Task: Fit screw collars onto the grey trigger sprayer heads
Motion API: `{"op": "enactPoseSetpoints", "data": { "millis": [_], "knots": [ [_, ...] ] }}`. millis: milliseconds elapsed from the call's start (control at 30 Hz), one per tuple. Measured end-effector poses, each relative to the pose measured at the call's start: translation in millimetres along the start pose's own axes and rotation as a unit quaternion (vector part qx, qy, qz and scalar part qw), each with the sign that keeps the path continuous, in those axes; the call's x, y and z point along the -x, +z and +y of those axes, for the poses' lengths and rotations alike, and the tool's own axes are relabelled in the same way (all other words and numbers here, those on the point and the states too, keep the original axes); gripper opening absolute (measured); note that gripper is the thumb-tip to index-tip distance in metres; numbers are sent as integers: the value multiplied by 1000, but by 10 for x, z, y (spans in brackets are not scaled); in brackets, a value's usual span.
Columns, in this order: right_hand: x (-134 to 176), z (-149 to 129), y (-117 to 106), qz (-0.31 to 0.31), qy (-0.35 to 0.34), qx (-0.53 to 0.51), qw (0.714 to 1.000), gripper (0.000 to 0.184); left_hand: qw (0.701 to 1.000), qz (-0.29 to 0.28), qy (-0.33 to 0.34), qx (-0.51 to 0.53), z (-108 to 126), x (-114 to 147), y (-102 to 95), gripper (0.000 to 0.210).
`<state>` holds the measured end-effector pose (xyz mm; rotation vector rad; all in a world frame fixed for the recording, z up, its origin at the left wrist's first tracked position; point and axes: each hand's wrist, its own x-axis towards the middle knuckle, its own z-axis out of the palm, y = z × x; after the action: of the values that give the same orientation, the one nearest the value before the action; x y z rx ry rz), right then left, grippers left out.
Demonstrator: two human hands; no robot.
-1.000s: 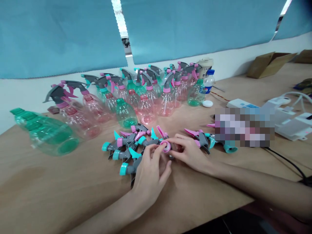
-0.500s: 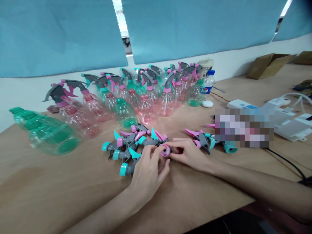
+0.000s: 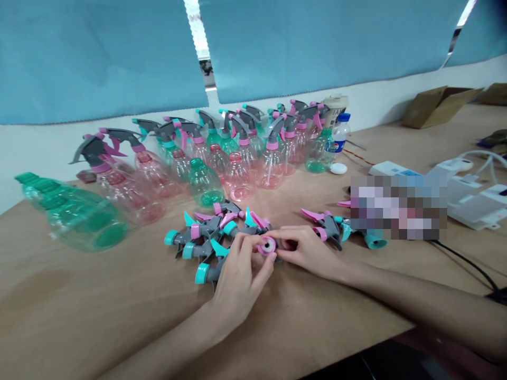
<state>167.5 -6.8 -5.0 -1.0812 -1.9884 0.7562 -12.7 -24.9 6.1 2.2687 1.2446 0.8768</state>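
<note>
Between my two hands is a spray trigger head with a pink collar, its round opening facing me. My left hand pinches the collar from the left with thumb and fingers. From the right, my right hand is closed on the same head, whose grey body is mostly hidden behind the fingers. Loose spray heads with turquoise collars and pink collars lie in a pile just left of and behind my hands. Another pink-and-grey spray head rests to the right.
Pink and green spray bottles stand in rows at the back, many with heads on. Green bottles lie at the left. A drink bottle, a white power strip, a black cable and a cardboard box are on the right.
My left thumb and fingers have shifted around the pink collar, and its opening now shows more fully. My right hand has stayed nearly in place.
</note>
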Motion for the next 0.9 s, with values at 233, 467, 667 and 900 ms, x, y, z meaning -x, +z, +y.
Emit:
{"op": "enactPoseSetpoints", "data": {
  "millis": [233, 467, 667, 900],
  "knots": [
    [0, 11, 2, -10, -2, 11, 1000, 27, 1000, -24, -3, -9, 13, -11, -5, 13],
    [-6, -14, 0, -5, 2, 23, 1000, 28, 1000, -24, -4, -17, 12, -14, -3, 12],
    [-1, -11, 5, -5, -2, 26, 1000, 27, 999, -32, -7, -20, 18, -15, 6, 12],
    [1, -8, 9, -12, 1, 33, 999, 28, 1000, -20, 5, -19, 3, -13, 13, 12]
  ]
}}
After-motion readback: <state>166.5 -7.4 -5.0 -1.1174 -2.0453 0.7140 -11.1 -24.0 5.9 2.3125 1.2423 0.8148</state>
